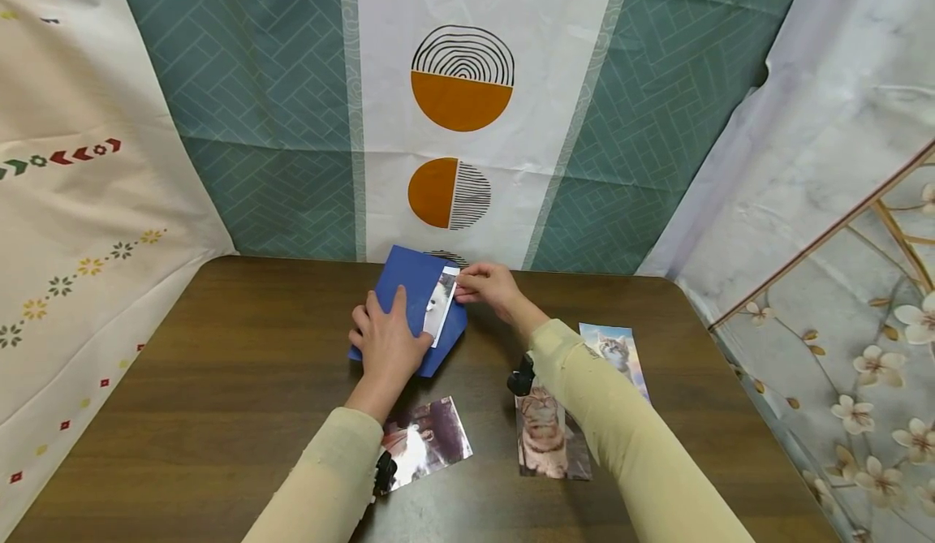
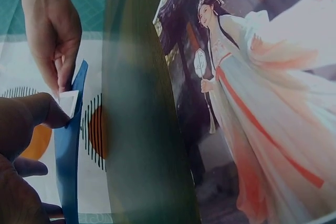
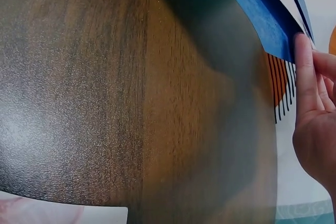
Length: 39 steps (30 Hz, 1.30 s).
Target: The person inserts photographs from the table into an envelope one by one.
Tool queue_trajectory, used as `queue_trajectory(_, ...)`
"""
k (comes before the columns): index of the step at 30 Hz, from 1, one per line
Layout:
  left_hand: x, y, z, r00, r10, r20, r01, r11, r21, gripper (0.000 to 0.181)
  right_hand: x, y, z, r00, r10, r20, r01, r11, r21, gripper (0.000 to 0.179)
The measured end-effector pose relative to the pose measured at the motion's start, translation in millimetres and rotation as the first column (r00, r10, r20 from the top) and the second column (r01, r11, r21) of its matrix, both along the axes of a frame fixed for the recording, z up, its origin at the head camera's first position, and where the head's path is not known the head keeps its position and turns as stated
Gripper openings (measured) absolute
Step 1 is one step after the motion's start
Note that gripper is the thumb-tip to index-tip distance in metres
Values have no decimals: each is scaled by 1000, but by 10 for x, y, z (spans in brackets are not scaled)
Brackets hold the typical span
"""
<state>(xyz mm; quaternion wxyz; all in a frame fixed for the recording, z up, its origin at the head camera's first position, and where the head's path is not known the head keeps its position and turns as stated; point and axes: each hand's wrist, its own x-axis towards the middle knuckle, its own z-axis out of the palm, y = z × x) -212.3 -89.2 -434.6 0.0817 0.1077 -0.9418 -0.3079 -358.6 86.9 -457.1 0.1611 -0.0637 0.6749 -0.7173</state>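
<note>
My left hand (image 1: 390, 344) grips a blue envelope (image 1: 407, 273), fingers spread over its face and thumb at the edge of its opening. Partly inside the envelope is a photo of a white furry animal (image 1: 438, 306) with a white border. My right hand (image 1: 491, 290) pinches the photo's outer edge between thumb and fingers. The left wrist view shows the envelope (image 2: 67, 156) edge-on, the left thumb touching near the photo's white border (image 2: 69, 100). In the right wrist view, the open flap (image 3: 257, 11) lies beside the right fingers. The photo's inner part is hidden.
A photo of a robed woman (image 1: 431, 441) lies by the left forearm. Under the right forearm are a ginger cat photo (image 1: 542, 441) and a kitten photo (image 1: 617, 352), both partly covered. The brown table (image 1: 241, 381) ends at a patterned curtain (image 1: 467, 145).
</note>
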Motion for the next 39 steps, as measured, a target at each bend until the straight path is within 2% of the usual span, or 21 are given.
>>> queue_trajectory(5, 2, -5, -8, 1000, -1, 3, 1, 1000, 9, 89, 2, -9, 27, 999, 27, -25, -26, 998, 60, 13)
queue_trajectory(11, 9, -5, -19, 1000, 6, 0, -6, 1000, 14, 89, 4, 24, 41, 999, 19, -37, -15, 994, 109, 10)
queue_trajectory(21, 3, 16, 8, 1000, 12, 11, -13, 1000, 22, 89, 26, -70, 52, 998, 45, -33, -42, 995, 88, 15)
queue_trajectory(29, -12, 8, 6, 1000, 17, 14, -18, 999, 33, 89, 9, -91, 104, 997, 80, -14, -77, 986, 146, 17)
queue_trajectory(39, -15, 14, 21, 999, 15, 45, -17, 999, 49, 91, 13, -135, 101, 998, 66, 3, -66, 990, 126, 14)
